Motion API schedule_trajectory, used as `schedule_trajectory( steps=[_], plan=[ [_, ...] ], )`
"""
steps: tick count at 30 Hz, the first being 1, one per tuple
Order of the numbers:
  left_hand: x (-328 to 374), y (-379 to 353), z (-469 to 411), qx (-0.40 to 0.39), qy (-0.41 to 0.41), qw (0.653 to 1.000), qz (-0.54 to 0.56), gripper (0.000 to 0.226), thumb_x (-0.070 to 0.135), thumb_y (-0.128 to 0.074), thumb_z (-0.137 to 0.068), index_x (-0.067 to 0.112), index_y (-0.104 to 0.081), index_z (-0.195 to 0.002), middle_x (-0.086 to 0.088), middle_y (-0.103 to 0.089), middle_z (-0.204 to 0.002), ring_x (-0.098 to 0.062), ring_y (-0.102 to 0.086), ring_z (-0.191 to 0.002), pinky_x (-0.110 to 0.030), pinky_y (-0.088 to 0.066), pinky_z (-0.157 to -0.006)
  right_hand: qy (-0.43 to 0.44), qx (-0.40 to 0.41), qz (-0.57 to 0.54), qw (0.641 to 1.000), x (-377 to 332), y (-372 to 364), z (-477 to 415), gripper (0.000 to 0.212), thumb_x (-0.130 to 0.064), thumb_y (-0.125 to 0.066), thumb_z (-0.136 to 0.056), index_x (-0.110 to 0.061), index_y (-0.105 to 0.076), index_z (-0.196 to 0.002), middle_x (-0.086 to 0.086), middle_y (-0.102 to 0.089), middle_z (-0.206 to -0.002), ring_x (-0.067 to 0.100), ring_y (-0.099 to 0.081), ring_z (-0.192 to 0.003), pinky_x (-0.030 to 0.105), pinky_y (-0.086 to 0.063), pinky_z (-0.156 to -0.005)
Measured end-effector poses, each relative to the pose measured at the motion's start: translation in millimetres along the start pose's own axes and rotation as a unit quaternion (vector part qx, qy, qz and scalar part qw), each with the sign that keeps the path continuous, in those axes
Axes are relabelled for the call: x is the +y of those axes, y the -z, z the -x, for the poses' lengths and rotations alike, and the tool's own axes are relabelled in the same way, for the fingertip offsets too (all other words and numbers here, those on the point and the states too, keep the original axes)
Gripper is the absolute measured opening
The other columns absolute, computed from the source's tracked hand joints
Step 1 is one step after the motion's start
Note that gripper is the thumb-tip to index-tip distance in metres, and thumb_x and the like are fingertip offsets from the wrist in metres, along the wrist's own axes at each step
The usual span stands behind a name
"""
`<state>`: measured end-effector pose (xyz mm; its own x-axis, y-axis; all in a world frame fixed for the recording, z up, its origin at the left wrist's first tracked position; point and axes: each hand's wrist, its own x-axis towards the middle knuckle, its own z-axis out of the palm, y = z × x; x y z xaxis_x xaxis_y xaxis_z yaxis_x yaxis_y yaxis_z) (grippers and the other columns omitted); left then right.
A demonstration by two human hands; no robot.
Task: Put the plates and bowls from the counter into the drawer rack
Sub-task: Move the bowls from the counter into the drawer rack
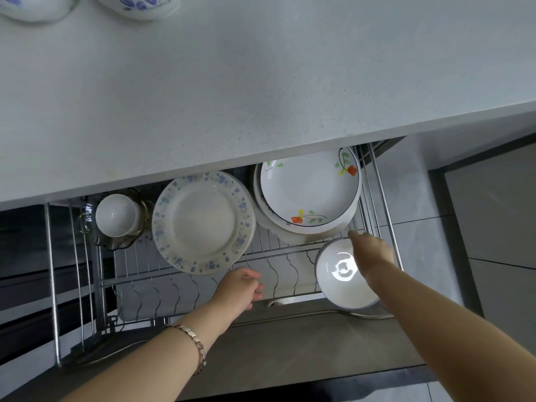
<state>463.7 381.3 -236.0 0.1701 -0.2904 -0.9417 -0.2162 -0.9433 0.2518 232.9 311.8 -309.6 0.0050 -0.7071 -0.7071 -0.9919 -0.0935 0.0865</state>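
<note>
The drawer rack (203, 274) is pulled out from under the pale counter (261, 82), and the person leans over it with both arms down. The right hand (372, 256) holds a white bowl (342, 274) by its far rim, fingers folded over the edge, the bowl tipped on its side at the rack's front right corner; whether it touches the wires there I cannot tell. The left hand (240, 288), a metal bracelet (193, 346) on its wrist, is loosely curled with nothing in it, hanging over the front row of wire prongs. Behind it a blue-flowered plate (203, 221) sits in the middle of the rack. To its right a plate with orange flowers (310, 192) tops a small stack. At the left a white cup (116, 214) rests in a glass dish (139, 224). Up on the counter's far left edge, two blue-patterned bowls (136, 7) sit side by side, only partly in view.
</note>
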Motion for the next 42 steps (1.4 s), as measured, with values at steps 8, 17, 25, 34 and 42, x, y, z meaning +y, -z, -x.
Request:
schedule_trajectory(
  steps=[8, 17, 25, 34, 42],
  plan=[
    [14, 8, -1, -0.002, -0.017, 0.999, 0.027, 0.023, 0.003, -0.033, -0.094, 0.014, -0.052, -0.092, -0.001, -0.057, -0.076, -0.010, -0.053, -0.062, -0.018, -0.035, -0.051, -0.047, -0.004, 0.000, 0.999, -1, 2, 19, 0.039, 0.005, -0.041, -0.089, -0.007, -0.043, -0.126, 0.012, -0.059, -0.121, 0.029, -0.060, -0.111, 0.032, -0.049, -0.088],
    [40, 75, 31, 0.030, -0.123, 0.992, -0.016, 0.024, 0.007, -0.043, -0.094, 0.009, -0.061, -0.109, -0.010, -0.064, -0.097, -0.018, -0.064, -0.079, -0.018, -0.050, -0.061, 0.104, -0.084, 0.042, 0.990, -79, 104, 63, 0.037, -0.016, -0.045, -0.092, -0.016, -0.049, -0.128, 0.007, -0.057, -0.129, 0.027, -0.056, -0.118, 0.034, -0.045, -0.096],
    [95, 241, 76, 0.149, -0.245, 0.957, 0.034, 0.020, 0.001, -0.049, -0.089, 0.006, -0.061, -0.104, -0.007, -0.061, -0.084, -0.019, -0.058, -0.072, -0.016, -0.043, -0.049, 0.194, 0.025, -0.243, 0.950, -206, 285, 96, 0.027, -0.024, -0.050, -0.092, -0.014, -0.061, -0.114, 0.003, -0.065, -0.101, 0.023, -0.063, -0.096, 0.028, -0.050, -0.090],
    [99, 348, 62, 0.189, -0.252, 0.948, 0.039, 0.028, 0.009, -0.048, -0.088, 0.027, -0.051, -0.068, -0.014, -0.068, -0.107, -0.033, -0.067, -0.098, -0.025, -0.042, -0.068, -0.069, 0.017, -0.802, 0.594, -316, 382, 22, 0.056, -0.031, -0.045, -0.095, -0.016, -0.025, -0.146, 0.014, -0.033, -0.146, 0.040, -0.052, -0.120, 0.041, -0.058, -0.075],
    [90, 344, 56, 0.124, -0.259, 0.957, 0.026, 0.021, 0.009, -0.041, -0.089, 0.024, -0.054, -0.085, -0.006, -0.063, -0.094, -0.025, -0.061, -0.081, -0.022, -0.041, -0.055, -0.076, 0.099, -0.759, 0.639, -296, 352, 14, 0.039, -0.008, -0.039, -0.092, -0.003, -0.040, -0.130, 0.018, -0.060, -0.095, 0.032, -0.067, -0.054, 0.033, -0.057, -0.048]
  ],
)
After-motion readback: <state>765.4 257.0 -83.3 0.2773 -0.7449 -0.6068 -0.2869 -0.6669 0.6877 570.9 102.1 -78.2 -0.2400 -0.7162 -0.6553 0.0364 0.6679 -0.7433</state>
